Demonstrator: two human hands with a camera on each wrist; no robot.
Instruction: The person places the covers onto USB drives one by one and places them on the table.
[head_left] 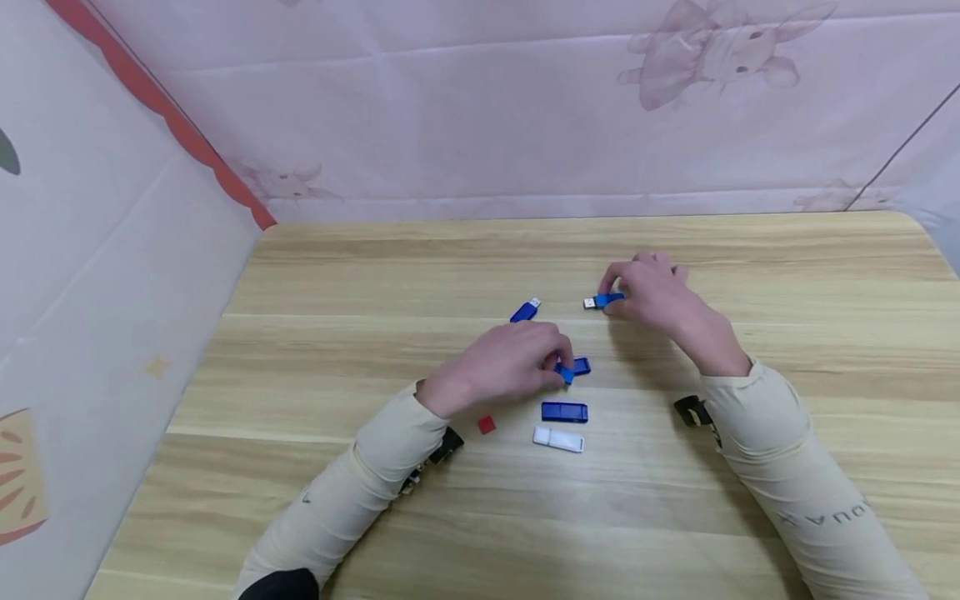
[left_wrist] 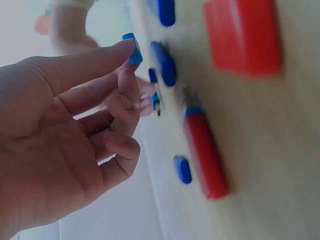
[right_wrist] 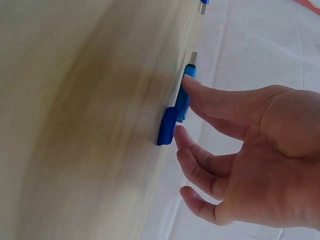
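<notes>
A small light-blue cap (left_wrist: pixel 133 49) is pinched between the thumb and index finger of my left hand (head_left: pixel 510 362). In the head view it shows beside a dark blue piece (head_left: pixel 582 366) on the table. My right hand (head_left: pixel 656 292) pinches a light-blue USB stick (right_wrist: pixel 185 90), its metal plug (head_left: pixel 589 303) pointing left. A dark blue piece (right_wrist: pixel 167 126) lies against the stick's far end in the right wrist view. The left wrist view has a red USB stick (left_wrist: pixel 206 155) with a bare plug; my left hand hides it from the head view.
Behind my left hand lies a dark blue USB stick (head_left: pixel 524 312) with its plug bare. Nearer me are a dark blue piece (head_left: pixel 565 412), a white piece (head_left: pixel 558 439) and a red cap (head_left: pixel 487 425). A printed cloth (head_left: pixel 480 125) hangs behind the wooden table (head_left: pixel 360 275).
</notes>
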